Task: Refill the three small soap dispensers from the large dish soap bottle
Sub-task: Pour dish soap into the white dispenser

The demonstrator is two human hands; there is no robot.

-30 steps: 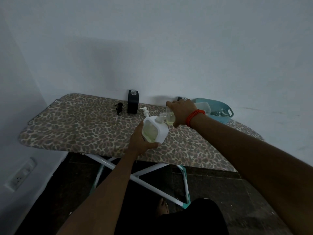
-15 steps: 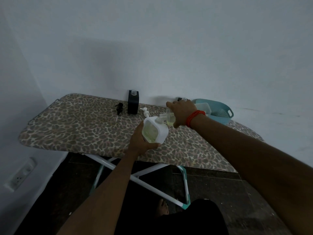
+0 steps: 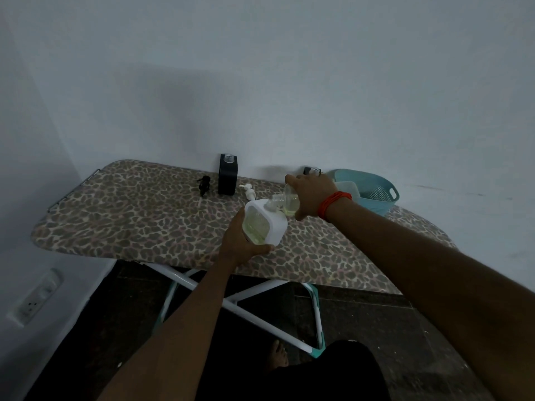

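Observation:
My left hand (image 3: 241,241) grips a white square soap dispenser (image 3: 265,225) with yellowish soap showing through its clear side, held tilted above the board. My right hand (image 3: 311,196) holds a clear bottle (image 3: 288,202) of yellow soap tipped sideways, its neck at the white dispenser's opening. A white pump head (image 3: 249,191) lies on the board just behind. A black dispenser (image 3: 227,178) with an open neck stands by the wall, its black pump (image 3: 203,185) lying to the left. Another dark dispenser (image 3: 312,170) is mostly hidden behind my right hand.
Everything rests on a leopard-print ironing board (image 3: 130,215) against a white wall. A teal basket (image 3: 373,195) holding a pale container sits at the board's right end. A wall socket (image 3: 34,302) is low on the left. My bare foot (image 3: 279,357) shows below.

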